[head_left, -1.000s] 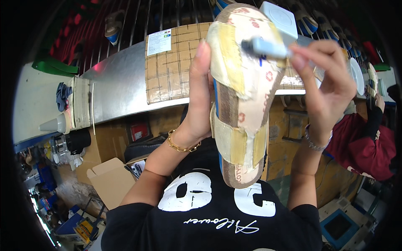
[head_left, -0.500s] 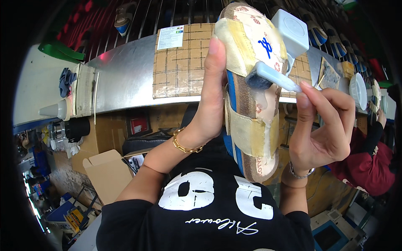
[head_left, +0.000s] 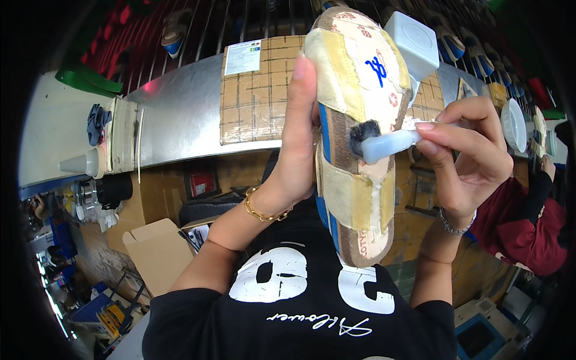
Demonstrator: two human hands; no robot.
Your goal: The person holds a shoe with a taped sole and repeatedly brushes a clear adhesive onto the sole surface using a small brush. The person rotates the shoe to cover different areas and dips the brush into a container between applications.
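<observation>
My left hand grips a sandal-like shoe upper by its left edge and holds it up, its underside facing me. Cream and yellow strap ends are folded over that underside, with a blue handwritten mark near the top and a brown rim along the edge. A small brush with a pale blue handle and dark bristles is pinched between the thumb and fingers of my right hand. Its bristles touch the underside between the two straps, near the left rim.
Behind the shoe, a cardboard box lies on the metal bench, beside a white square container. A white bowl stands to the right. More shoes rest on a rack of bars. Another person in dark red works at right.
The brush has moved down and slightly left along the shoe, and its handle has swung from slanting down rightward to slanting up rightward. My left hand and the shoe have shifted slightly left.
</observation>
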